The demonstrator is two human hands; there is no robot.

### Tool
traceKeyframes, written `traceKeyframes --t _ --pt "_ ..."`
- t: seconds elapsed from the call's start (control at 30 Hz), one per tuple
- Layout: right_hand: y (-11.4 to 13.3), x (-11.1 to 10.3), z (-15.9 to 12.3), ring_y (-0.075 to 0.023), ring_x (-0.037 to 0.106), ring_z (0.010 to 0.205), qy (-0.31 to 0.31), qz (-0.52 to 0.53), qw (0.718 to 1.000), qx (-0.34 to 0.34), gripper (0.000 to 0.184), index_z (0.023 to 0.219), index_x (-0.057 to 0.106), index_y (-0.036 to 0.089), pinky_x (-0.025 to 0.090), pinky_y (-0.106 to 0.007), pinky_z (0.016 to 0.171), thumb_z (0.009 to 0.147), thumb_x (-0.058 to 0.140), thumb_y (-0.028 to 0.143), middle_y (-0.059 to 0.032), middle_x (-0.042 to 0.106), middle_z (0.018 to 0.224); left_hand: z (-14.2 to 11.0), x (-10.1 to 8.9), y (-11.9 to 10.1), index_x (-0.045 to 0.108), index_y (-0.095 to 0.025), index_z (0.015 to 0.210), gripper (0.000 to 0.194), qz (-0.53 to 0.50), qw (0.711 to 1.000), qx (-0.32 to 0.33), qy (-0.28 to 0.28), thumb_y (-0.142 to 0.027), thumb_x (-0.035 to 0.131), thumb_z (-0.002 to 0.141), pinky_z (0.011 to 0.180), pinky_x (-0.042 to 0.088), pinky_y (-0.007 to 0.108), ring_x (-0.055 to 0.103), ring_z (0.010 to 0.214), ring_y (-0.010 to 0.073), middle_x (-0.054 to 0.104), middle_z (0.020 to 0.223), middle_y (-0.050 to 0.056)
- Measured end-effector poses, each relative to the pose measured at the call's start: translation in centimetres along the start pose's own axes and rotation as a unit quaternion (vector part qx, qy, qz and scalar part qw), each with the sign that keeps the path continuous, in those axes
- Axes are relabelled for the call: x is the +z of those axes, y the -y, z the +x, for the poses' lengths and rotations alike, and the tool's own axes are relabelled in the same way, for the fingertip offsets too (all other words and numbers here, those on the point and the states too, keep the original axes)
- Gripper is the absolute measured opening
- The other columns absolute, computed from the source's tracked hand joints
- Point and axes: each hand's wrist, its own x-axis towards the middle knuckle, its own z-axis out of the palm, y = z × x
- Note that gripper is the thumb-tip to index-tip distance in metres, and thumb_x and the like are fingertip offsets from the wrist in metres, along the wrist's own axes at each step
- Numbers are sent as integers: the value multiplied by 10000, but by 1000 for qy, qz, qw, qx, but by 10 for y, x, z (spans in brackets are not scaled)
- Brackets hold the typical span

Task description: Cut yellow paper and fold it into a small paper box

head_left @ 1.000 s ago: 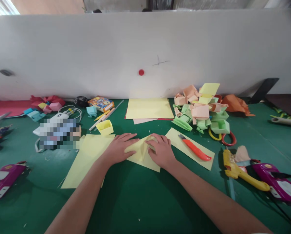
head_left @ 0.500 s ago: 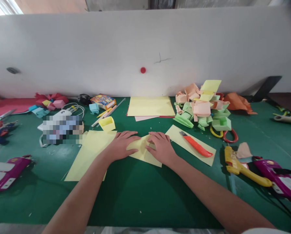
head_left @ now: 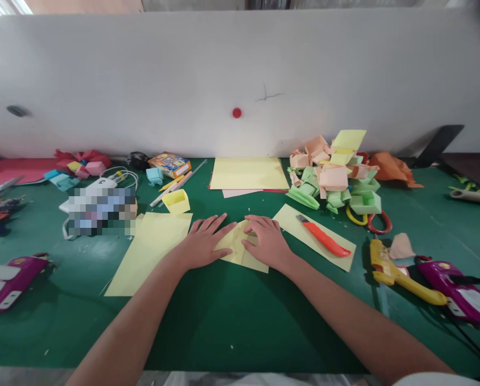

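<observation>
A: Where's the yellow sheet (head_left: 239, 254) lying?
B: Table (head_left: 224, 321) centre, right end angling toward front edge; long axis unclear.
A: Grip?
B: Left hand (head_left: 202, 244) is resting there, fingers wide; right hand (head_left: 269, 244) is curling over it, hold unclear.

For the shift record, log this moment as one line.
left hand: spread on creased yellow paper | right hand: curved over same paper | rightward: orange cutter lying on yellow strip

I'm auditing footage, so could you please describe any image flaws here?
Head view, top left: bright glare; head view, top right: dark corner; head view, left: mosaic blocks over part of the white device; head view, centre: soft shadows on the table below the hands.
</observation>
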Motion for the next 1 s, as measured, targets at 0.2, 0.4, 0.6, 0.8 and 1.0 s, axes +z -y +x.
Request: traceKeyframes --t 0.2,0.4,0.6,0.8,1.0 --pt "0 -1 -1 -302 495 1316 -6 4 1000 2 306 1156 626 239 349 -506 1072 853 632 280 -75 595 1433 0 1 1 183 -423 1606 752 8 1000 -3 17 -640 506 962 1207 188 566 224 1544 365 165 1714 40" --pt "0 -3 -1 -312 470 1326 0 3 1000 -6 575 1407 497 263 354 -505 1075 848 631 287 -63 572 1460 0 0 -1 145 -407 1616 797 15 999 -3 38 -701 467 949 1218 156 553 165 1565 355 105 1721 36" --pt "-2 -2 -2 -307 470 1318 9 -6 1000 -17 502 1359 559 294 354 -501 1073 862 630 291 -39 565 1470 -1 2 -4 116 -391 1622 807 23 999 -6 47 -714 434 955 1225 135 550 136 1573 348 61 1722 30" --pt "-3 -3 -1 -312 450 1335 23 -15 999 -25 420 1313 622 320 342 -522 1081 895 605 283 -23 546 1493 -1 2 -4 89 -386 1623 817 26 999 -6 46 -722 423 957 1221 146 566 121 1577 342 55 1720 43" --pt "-2 -5 -3 -325 411 1356 40 -35 998 -44 370 1259 699 400 326 -547 1091 934 580 272 30 533 1512 -1 2 -6 109 -405 1616 812 22 999 -1 43 -740 422 947 1230 132 565 144 1571 357 77 1717 41"
